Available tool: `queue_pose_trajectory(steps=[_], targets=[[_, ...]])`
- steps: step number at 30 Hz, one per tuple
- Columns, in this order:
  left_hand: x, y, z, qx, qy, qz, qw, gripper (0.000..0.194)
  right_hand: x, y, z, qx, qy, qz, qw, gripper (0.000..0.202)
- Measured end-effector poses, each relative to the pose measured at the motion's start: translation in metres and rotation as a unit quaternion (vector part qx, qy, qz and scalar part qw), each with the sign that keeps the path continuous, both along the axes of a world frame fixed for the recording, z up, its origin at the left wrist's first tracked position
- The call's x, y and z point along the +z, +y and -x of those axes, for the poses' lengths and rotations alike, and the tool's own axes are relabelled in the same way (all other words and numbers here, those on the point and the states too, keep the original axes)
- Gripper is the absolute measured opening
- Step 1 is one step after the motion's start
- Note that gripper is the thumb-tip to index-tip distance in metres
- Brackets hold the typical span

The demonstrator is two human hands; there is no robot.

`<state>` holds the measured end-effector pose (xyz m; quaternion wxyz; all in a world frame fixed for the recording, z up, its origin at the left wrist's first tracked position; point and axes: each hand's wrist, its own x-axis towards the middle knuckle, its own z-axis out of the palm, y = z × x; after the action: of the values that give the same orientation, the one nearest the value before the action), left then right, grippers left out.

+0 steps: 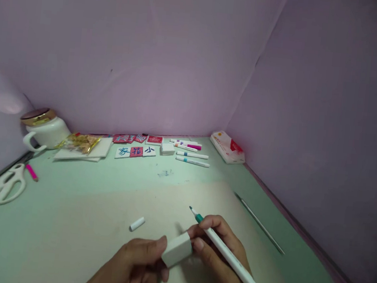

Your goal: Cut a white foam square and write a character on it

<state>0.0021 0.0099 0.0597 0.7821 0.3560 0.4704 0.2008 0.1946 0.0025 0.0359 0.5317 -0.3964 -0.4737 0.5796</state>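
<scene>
My left hand (142, 261) is closed on a small white block (177, 249), perhaps a stack of square cards, gripping its left end between thumb and fingers. My right hand (223, 251) holds a white marker (230, 257) with a green collar, its dark tip bare and pointing up and left. Fingers of the right hand also touch the right end of the block. On the tabletop, left of the block, lies a loose white cap (137, 223). The underside of the block is hidden by the hands.
Character cards (136, 151), a small white stack (167, 149) and several markers (192, 155) lie at the back. A tissue pack (228, 147) and a thin metal rod (260, 223) are right. Scissors (11, 184), a lidded mug (51, 132) and a gold packet (81, 143) are left.
</scene>
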Motion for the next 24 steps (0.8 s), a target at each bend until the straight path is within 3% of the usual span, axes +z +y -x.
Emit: queue_pose_trajectory(steps=[2,3,5,6,8,13,16,20,24], targets=[[-0.003,-0.005,0.001,-0.005,0.134,-0.159,0.978,0.046,-0.002,0.001,-0.001,-0.059,-0.051,-0.018,0.997,0.012],[-0.005,-0.008,0.001,-0.019,0.220,-0.250,0.943,0.040,-0.002,0.002,-0.002,-0.087,-0.075,-0.033,0.993,0.012],[-0.007,-0.012,-0.001,-0.062,0.377,-0.390,0.838,0.037,-0.003,0.003,-0.005,-0.128,-0.106,-0.056,0.985,0.011],[-0.008,-0.013,-0.002,-0.086,0.431,-0.428,0.790,0.040,-0.003,0.003,-0.006,-0.138,-0.112,-0.062,0.982,0.011],[-0.007,-0.013,-0.004,-0.135,0.484,-0.445,0.742,0.045,-0.002,0.003,-0.010,-0.136,-0.109,-0.065,0.983,0.012],[0.001,-0.010,-0.007,-0.169,0.512,-0.393,0.745,0.049,-0.002,-0.002,-0.013,-0.056,-0.116,-0.099,0.987,0.031],[0.003,-0.008,-0.006,-0.166,0.492,-0.391,0.760,0.042,0.001,-0.003,-0.011,-0.072,-0.141,-0.057,0.986,0.043],[0.001,-0.006,-0.003,-0.158,0.474,-0.396,0.770,0.038,0.007,0.003,-0.009,-0.107,-0.162,-0.005,0.981,0.038],[0.004,-0.004,-0.003,-0.168,0.473,-0.383,0.775,0.038,0.001,0.012,-0.016,-0.086,-0.245,-0.074,0.963,0.023]])
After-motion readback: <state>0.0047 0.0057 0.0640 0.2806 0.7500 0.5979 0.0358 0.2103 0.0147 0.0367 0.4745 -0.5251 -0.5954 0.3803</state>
